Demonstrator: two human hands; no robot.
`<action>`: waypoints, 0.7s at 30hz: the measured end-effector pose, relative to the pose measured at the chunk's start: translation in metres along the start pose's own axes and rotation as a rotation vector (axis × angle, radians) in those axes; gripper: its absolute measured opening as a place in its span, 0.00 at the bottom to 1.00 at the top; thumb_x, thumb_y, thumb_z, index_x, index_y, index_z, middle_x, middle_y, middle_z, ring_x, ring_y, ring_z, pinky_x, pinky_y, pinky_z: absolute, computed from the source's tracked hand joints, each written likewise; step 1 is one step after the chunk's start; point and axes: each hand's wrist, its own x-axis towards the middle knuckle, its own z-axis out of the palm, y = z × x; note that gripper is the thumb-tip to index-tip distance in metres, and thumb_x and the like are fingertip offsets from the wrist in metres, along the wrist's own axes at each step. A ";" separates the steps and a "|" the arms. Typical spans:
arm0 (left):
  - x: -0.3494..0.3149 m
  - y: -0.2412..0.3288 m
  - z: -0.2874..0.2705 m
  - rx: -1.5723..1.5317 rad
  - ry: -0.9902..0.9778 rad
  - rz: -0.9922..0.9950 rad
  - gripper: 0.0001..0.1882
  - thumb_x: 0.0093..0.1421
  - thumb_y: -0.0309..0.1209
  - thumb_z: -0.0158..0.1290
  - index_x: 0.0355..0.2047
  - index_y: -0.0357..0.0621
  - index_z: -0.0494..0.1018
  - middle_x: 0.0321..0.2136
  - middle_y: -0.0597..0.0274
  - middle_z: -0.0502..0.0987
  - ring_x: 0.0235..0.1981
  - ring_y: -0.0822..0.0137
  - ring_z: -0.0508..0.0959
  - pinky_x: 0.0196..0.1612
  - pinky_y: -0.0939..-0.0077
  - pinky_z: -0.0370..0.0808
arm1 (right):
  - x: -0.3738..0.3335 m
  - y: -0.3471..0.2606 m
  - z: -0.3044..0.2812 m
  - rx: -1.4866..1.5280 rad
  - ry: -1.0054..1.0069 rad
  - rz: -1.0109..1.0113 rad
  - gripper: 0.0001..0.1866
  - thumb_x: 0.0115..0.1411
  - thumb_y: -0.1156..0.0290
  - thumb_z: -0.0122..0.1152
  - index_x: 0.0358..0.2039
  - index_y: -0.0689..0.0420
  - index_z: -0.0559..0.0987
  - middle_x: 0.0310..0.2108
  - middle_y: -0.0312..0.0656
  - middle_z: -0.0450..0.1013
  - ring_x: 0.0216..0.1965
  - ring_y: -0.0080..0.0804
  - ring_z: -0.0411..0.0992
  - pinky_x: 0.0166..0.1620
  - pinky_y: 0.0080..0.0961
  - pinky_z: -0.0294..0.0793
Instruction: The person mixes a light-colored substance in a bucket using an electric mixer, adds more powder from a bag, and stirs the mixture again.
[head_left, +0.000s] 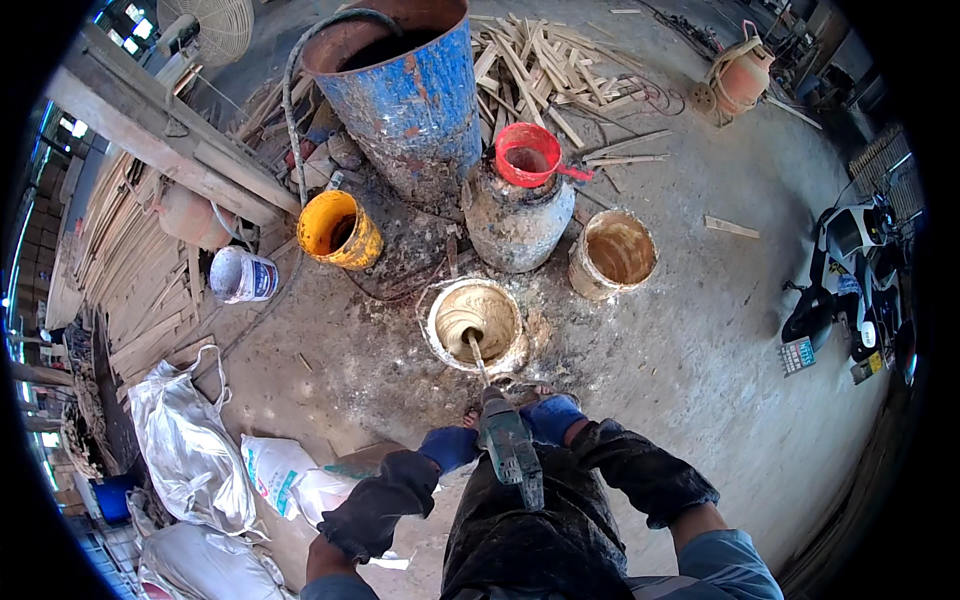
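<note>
A dark green mixing drill is held between my two gloved hands, its body pointing back toward my legs. My left hand, in a blue glove, is closed at the drill's left side. On the right side my right hand, also in a blue glove, closes on the drill near its front. The drill's shaft slants down into a bucket of thick beige paste. Ring-shaped ridges show in the paste around the shaft, and the shaft's lower end is hidden in it. Most of my fingers are out of sight.
Beyond the bucket stand a yellow bucket, a paste-smeared bucket, a crusted container topped by a red dipper, and a tall blue drum. White sacks lie left. A motorbike is parked right.
</note>
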 end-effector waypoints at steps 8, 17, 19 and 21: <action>-0.005 0.011 -0.003 -0.052 -0.036 0.001 0.18 0.56 0.49 0.50 0.34 0.50 0.77 0.29 0.51 0.79 0.35 0.49 0.79 0.36 0.54 0.74 | -0.009 -0.007 -0.014 -0.042 -0.060 -0.002 0.13 0.56 0.56 0.51 0.34 0.48 0.79 0.31 0.46 0.77 0.33 0.48 0.76 0.35 0.46 0.74; 0.004 0.021 0.013 -0.037 -0.003 0.098 0.21 0.59 0.50 0.45 0.39 0.47 0.74 0.32 0.54 0.79 0.33 0.50 0.79 0.35 0.55 0.75 | -0.028 0.008 -0.022 0.016 0.049 -0.083 0.13 0.53 0.57 0.55 0.36 0.49 0.78 0.31 0.47 0.77 0.33 0.48 0.76 0.35 0.45 0.73; 0.005 0.023 0.013 -0.018 -0.006 0.113 0.21 0.59 0.50 0.45 0.40 0.48 0.74 0.32 0.53 0.79 0.35 0.50 0.79 0.35 0.55 0.75 | -0.032 0.008 -0.023 0.029 0.095 -0.077 0.14 0.53 0.57 0.55 0.37 0.49 0.78 0.32 0.47 0.77 0.34 0.48 0.76 0.36 0.44 0.74; 0.005 0.025 0.012 -0.006 -0.006 0.122 0.21 0.59 0.50 0.45 0.40 0.48 0.74 0.33 0.52 0.79 0.35 0.50 0.79 0.35 0.55 0.75 | -0.037 0.003 -0.037 0.089 0.021 -0.020 0.17 0.53 0.56 0.56 0.42 0.48 0.78 0.35 0.48 0.77 0.37 0.47 0.76 0.38 0.43 0.74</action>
